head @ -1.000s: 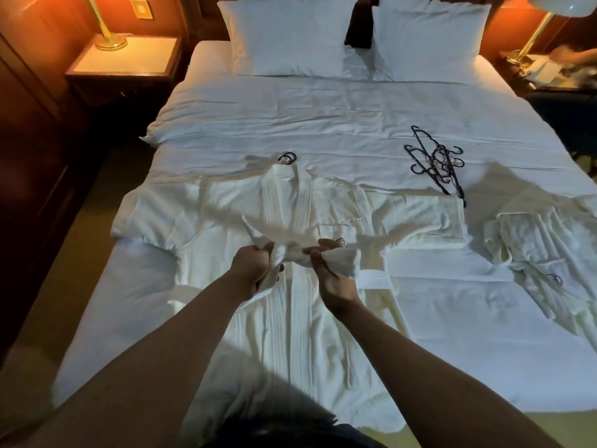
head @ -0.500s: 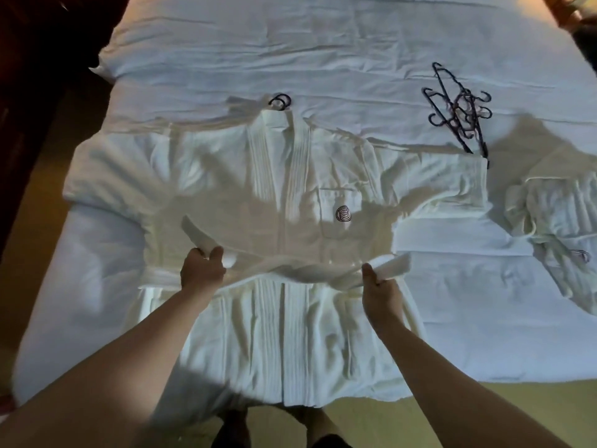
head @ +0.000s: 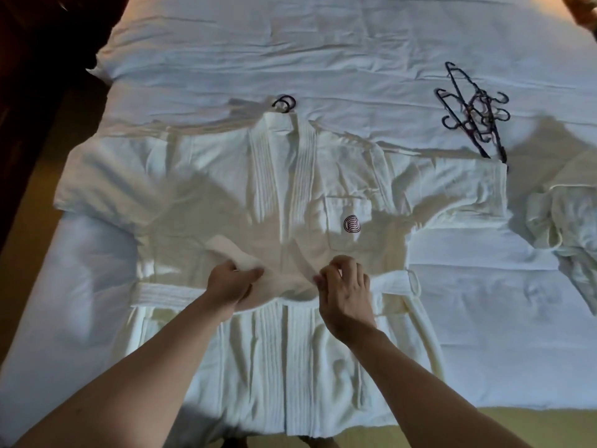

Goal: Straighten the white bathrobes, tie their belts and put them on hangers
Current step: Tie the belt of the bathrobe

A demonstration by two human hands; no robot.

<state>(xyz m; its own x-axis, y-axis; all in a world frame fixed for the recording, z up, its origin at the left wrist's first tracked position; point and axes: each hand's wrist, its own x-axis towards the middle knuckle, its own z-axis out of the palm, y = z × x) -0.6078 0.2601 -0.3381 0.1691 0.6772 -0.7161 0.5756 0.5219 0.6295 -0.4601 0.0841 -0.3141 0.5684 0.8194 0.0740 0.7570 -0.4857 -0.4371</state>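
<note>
White towelling covers most of the view: a bathrobe (head: 200, 189) lies face-up and spread flat across the bed (head: 323, 43), sleeves out toward 9 and 3 o'clock, collar at 12, hem hanging over the near edge at 6. Flat like this, its front panels stay overlapped and the waist is easy to reach from where the person stands. A dark hanger hook (head: 284, 103) pokes out just past the collar, so the hanger seems to be inside the shoulders already (the rest of it is hidden by cloth).

Both hands work at the waist, right at the middle of the robe. The left hand (head: 231, 282) grips one belt end (head: 226, 250), thumb and fingers curled round it so the free end sticks up toward 11 o'clock. The right hand (head: 345, 289) has its fingers bent, tips pinching at the other part of the belt where the two parts cross; the contact itself is blurred. I judge this to be the knot being formed or drawn snug, with the hands close together so the tie sits on the centre line.

At both sides the belt (head: 161, 295) lies flat round the waist, passing through a loop at 3 o'clock, which keeps it level while it is tied.

A heap of spare hangers (head: 475, 114) waits at 1 o'clock, well apart from the robe, and a second, crumpled bathrobe (head: 568, 221) lies at 3 o'clock, likely next in turn.
</note>
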